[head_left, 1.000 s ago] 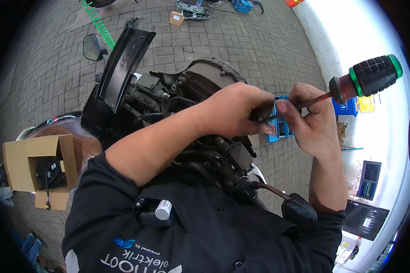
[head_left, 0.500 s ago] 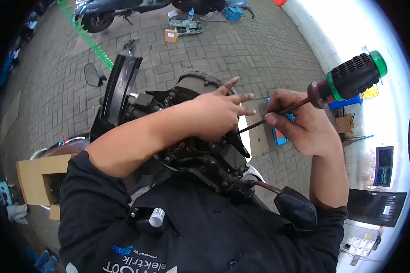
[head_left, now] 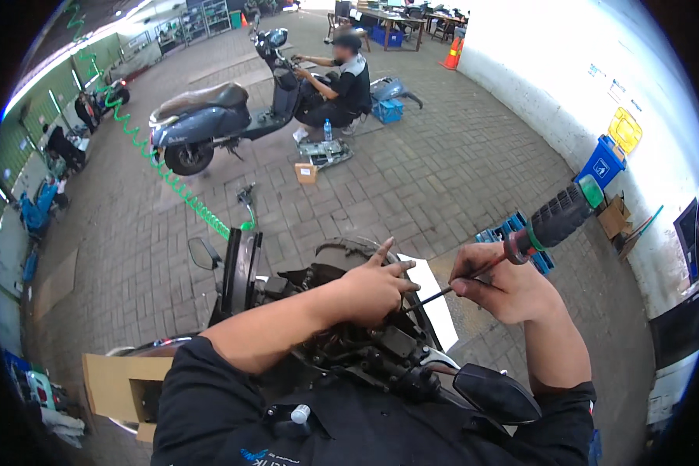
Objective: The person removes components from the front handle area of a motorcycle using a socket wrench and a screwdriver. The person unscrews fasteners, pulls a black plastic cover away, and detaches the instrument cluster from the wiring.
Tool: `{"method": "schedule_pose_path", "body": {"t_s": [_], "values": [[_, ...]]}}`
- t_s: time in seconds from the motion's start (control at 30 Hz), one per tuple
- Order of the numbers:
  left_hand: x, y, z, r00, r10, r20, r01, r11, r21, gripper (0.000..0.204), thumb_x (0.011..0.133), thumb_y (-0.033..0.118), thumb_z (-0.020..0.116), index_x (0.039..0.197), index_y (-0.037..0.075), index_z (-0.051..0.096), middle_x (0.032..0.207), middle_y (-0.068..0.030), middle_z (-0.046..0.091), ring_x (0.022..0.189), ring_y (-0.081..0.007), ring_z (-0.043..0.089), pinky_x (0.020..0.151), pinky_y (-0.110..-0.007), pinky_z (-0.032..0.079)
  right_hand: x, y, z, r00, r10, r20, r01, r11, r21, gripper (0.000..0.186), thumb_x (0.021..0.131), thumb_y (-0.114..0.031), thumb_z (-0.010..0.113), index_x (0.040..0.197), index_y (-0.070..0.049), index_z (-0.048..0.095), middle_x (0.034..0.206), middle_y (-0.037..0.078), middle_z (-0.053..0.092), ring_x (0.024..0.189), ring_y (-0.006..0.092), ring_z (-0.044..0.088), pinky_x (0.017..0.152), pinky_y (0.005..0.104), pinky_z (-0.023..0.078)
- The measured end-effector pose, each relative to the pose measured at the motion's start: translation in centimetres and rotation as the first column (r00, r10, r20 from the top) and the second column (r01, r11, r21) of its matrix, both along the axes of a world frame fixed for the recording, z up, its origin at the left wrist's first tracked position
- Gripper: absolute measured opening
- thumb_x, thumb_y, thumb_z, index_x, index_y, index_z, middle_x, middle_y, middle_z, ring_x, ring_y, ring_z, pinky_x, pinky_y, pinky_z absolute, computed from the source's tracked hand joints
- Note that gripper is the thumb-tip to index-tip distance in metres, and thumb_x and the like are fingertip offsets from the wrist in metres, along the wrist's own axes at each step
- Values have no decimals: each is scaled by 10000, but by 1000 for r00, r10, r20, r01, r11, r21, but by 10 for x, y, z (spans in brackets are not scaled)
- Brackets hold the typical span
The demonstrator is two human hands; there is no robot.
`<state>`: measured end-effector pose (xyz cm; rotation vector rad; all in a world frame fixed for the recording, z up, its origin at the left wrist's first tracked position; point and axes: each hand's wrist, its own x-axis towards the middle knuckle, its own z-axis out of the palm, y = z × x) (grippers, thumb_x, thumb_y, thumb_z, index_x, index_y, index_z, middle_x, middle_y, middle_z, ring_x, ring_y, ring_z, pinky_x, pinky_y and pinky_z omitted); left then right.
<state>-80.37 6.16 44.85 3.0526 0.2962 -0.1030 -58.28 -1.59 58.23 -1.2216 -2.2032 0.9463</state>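
Note:
A long screwdriver (head_left: pixel 561 217) with a black and green handle slants down to the left. My right hand (head_left: pixel 501 283) pinches its thin shaft between thumb and fingers, so the handle sticks up past the wrist. The tip ends by my left hand (head_left: pixel 374 291), where its contact point is hidden. That left hand lies over the opened front of a scooter (head_left: pixel 400 342), fingers spread and stretched out; its thumb and underside do not show. Dark inner parts and cables surround both wrists. A black panel (head_left: pixel 242 272) stands upright left of my left forearm.
Mirrors flank the scooter, a near black one (head_left: pixel 495 392) and a far-left one (head_left: pixel 204 253). A cardboard box (head_left: pixel 109 388) sits at left. A green coiled hose (head_left: pixel 202 213) crosses the paving. Ahead, a co-worker (head_left: pixel 342 85) crouches beside a blue-grey scooter (head_left: pixel 210 124).
The view has tilted up, bringing the co-worker and more of the workshop into sight. Both hands keep about the same hold and place on the scooter.

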Motion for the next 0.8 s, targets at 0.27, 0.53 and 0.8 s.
{"method": "schedule_pose_path", "body": {"t_s": [0.27,0.53,0.8], "values": [[5,-7,-15,996,-15,90,8,997,78,168,713,228,655,833,216,773,1287,31,615,1384,-256,407,1143,-728,20,42,-19,-7,992,-32,-125,54,983,175,99,845,-67,683,857,8,619,775,94,616,729,213,623,646,343,472],[7,-13,-13,998,-17,57,11,995,98,166,723,158,624,822,162,757,1275,2,615,1372,-232,418,1150,-713,-20,60,-31,-11,910,-105,-401,151,985,85,157,895,-115,658,822,-1,578,773,70,582,709,160,595,630,317,464],[7,-11,-22,978,-81,195,58,991,121,142,718,153,606,763,123,737,1096,-30,631,1274,-231,505,1169,-688,58,65,-34,-5,880,-155,-448,227,968,111,212,876,-195,694,830,-22,580,785,74,580,708,143,587,606,268,448]]}}
